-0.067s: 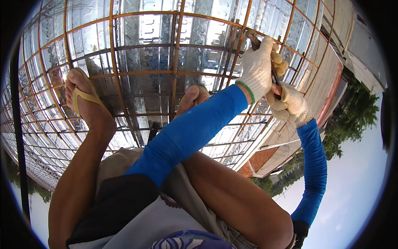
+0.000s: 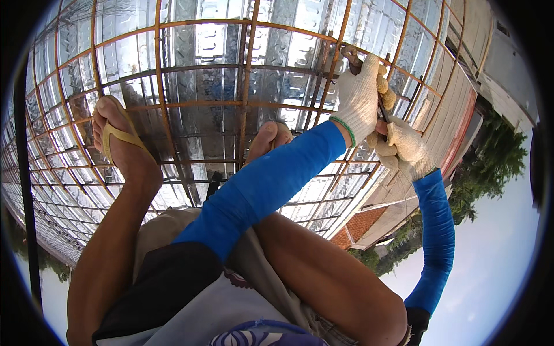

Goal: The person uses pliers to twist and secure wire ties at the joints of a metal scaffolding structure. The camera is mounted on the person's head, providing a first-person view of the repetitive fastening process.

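Note:
My left hand point(image 2: 356, 95), in a white knit glove with a green cuff edge, is closed around a rusty metal tool that looks like pincers point(image 2: 350, 55). The tool's head pokes out past my thumb, close to a crossing of the rusty rebar mesh point(image 2: 248, 69). A dark handle point(image 2: 381, 108) shows between my hands. My right hand point(image 2: 405, 147), gloved as well, is closed at the lower end of that handle, its bare thumb tip showing. The gloves hide most of the tool, and whether its jaws grip anything is unclear.
Shiny corrugated metal decking point(image 2: 210, 43) lies under the mesh. My left foot, in a yellow flip-flop point(image 2: 124, 135), and my other foot point(image 2: 268, 137) are on the bars. A building wall point(image 2: 456, 124), trees point(image 2: 490, 155) and a tiled roof point(image 2: 366, 222) stand to the right. A dark pole point(image 2: 26, 190) runs along the left.
Both hands stay on the tool. My right hand has shifted very slightly; the view has barely moved otherwise.

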Motion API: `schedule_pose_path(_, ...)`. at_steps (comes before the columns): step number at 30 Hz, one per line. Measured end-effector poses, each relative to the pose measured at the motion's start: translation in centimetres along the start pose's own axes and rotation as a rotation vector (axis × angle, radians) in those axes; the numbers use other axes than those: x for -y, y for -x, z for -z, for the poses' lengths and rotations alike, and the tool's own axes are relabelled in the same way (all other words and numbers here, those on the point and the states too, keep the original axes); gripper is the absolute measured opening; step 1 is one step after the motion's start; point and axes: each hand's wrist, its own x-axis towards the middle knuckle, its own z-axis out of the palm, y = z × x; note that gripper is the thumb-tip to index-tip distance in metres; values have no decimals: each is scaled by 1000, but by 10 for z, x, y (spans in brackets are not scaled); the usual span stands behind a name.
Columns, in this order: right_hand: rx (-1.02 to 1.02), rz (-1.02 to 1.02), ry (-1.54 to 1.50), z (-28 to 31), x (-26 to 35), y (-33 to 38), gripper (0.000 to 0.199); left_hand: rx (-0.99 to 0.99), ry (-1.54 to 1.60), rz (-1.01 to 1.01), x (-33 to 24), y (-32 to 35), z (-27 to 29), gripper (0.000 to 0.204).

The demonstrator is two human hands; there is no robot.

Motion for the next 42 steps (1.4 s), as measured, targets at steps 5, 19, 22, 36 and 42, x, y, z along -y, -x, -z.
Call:
schedule_pose_path(5,-557,721,1255,-20,-18,-21,32,-164,-51,-12,0,2,-13,35)
schedule_pose_path(19,-715,505,1456,-22,-26,-26,30,-110,8,-118,0,-7,-3,30)
schedule_pose_path(22,-397,475,1093,0,-24,-28,33,-75,29,-73,0,-5,-2,33)
schedule_pose_path(36,33,-47,-15,1,9,-6,31,13,17,-25,2,-7,0,36)
schedule_pose_path(42,-624,554,1305,-33,-20,-25,30,-95,-22,-72,5,-17,3,34)
